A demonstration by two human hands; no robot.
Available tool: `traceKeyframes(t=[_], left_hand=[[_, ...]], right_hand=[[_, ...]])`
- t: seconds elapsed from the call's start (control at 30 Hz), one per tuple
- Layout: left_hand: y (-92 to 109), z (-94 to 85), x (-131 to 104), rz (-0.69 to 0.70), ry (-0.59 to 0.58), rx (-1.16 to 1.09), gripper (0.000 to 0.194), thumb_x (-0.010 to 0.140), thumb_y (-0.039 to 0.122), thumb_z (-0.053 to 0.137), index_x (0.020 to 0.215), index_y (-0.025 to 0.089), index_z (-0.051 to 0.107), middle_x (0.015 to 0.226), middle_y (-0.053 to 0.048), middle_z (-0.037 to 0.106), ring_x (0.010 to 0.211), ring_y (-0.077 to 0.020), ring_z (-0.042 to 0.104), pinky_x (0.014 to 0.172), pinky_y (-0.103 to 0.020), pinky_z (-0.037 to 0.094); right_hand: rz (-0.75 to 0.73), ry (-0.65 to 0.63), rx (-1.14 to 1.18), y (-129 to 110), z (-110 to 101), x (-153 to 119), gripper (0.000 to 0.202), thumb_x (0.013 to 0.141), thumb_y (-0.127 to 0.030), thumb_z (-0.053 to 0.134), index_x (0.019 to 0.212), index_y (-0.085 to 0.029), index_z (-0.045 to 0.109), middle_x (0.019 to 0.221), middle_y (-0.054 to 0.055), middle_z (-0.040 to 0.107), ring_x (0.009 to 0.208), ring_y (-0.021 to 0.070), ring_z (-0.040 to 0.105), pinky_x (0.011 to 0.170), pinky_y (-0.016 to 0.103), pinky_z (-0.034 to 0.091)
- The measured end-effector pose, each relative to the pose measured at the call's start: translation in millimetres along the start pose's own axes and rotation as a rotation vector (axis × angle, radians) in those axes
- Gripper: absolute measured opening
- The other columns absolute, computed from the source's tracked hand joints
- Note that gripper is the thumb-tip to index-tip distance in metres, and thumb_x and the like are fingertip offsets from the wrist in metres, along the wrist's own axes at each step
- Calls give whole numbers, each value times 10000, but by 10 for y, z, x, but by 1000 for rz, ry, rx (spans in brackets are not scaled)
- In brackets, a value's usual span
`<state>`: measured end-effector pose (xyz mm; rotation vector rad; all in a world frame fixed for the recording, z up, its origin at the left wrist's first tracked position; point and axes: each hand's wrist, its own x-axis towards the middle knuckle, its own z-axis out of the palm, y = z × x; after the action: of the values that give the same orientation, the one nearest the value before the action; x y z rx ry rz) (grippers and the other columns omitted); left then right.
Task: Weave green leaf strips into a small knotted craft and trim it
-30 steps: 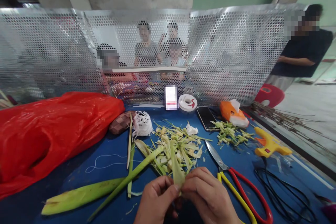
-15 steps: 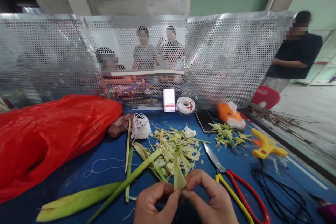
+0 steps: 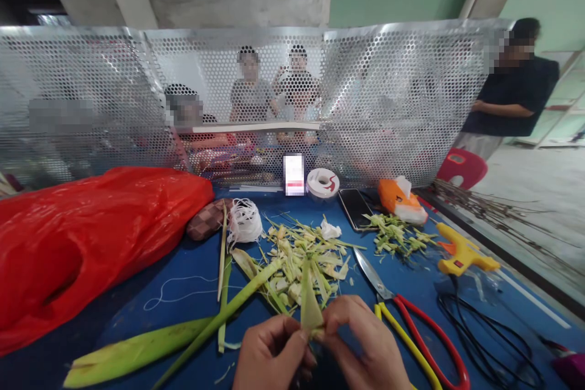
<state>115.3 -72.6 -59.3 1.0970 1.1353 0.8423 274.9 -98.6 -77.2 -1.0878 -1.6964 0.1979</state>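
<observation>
My left hand (image 3: pixel 270 354) and my right hand (image 3: pixel 368 344) meet at the bottom centre, fingertips pinched on a pale green leaf piece (image 3: pixel 311 308). It stands upright with a pointed top, and its lower end is partly hidden by my fingers. Just beyond lies a heap of cut leaf scraps (image 3: pixel 297 256). To the left, a thick green stalk (image 3: pixel 228 311) crosses a broad green leaf (image 3: pixel 141 350). Close by my right hand, scissors (image 3: pixel 411 323) with one red and one yellow handle lie with their blades pointing away.
A red plastic bag (image 3: pixel 105 237) fills the left side. White string (image 3: pixel 245 220), a ribbon roll (image 3: pixel 323 184), a phone (image 3: pixel 355 208), a tissue pack (image 3: pixel 400 198) and a yellow glue gun (image 3: pixel 466 253) lie around. Behind stands a perforated metal screen (image 3: pixel 388 91), with people beyond.
My fingers have shifted slightly at the base of the leaf piece, and more of my left fingers show underneath. The things on the table stay in place.
</observation>
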Motion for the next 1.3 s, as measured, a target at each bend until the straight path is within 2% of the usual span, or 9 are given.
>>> traceKeyframes(t=[0.07,0.13,0.27,0.5,0.8,0.97,1.07,1.13,1.3], left_hand=[[-21,-11,25,-80,-17,-67,392,606,496,781,546,152,602,468,-24,600,408,-106,487,441,-206,346],[-46,-25,51,-102,-34,-106,439,591,527,786,526,149,572,467,-23,595,397,-92,476,428,-195,334],[-80,-36,84,-119,-76,-157,454,589,526,792,525,147,551,478,-22,593,404,-85,479,421,-188,334],[-40,-3,70,-71,-78,-160,332,585,412,797,586,149,595,503,11,555,442,-87,437,426,-202,363],[-42,-20,20,158,3,51,159,687,271,695,598,151,640,566,5,570,560,-113,470,546,-212,370],[-58,-46,19,176,-1,91,142,717,255,660,620,152,667,585,-8,604,587,-133,522,586,-223,400],[-67,-63,25,182,-57,133,154,737,275,655,646,154,686,609,-22,630,604,-145,548,599,-229,419],[-71,-59,16,218,-51,164,183,759,297,636,657,158,696,615,-26,637,605,-147,549,599,-228,419],[-34,-13,-43,344,25,304,217,776,315,607,639,176,701,596,-23,631,589,-147,540,581,-224,408]], right_hand=[[-133,-28,-42,-20,-16,53,157,862,-77,584,860,-232,561,726,-15,674,663,138,633,626,226,494],[-175,-73,-53,-46,-27,96,150,894,-87,563,939,-228,593,774,7,693,703,147,642,654,243,501],[-176,-102,-59,-61,-36,115,119,929,-118,535,943,-213,605,792,32,688,730,159,626,669,258,504],[-152,-113,-33,-25,-38,88,110,937,-126,537,900,-219,583,747,15,674,716,157,623,658,251,490],[118,-107,136,-43,-9,14,110,901,-150,572,825,-228,591,796,5,665,749,152,643,666,241,494],[371,-116,210,-54,26,-39,75,858,-165,621,828,-228,595,806,-4,666,760,153,643,696,237,501],[495,-32,310,-72,53,-54,113,831,-179,638,921,-228,588,812,-6,646,769,155,632,718,243,513],[528,-3,357,-72,60,-58,181,825,-186,641,987,-227,573,811,-9,634,768,153,624,723,246,516],[504,-63,349,-41,31,-50,179,847,-171,594,1011,-226,550,835,-3,619,794,148,616,739,250,511]])
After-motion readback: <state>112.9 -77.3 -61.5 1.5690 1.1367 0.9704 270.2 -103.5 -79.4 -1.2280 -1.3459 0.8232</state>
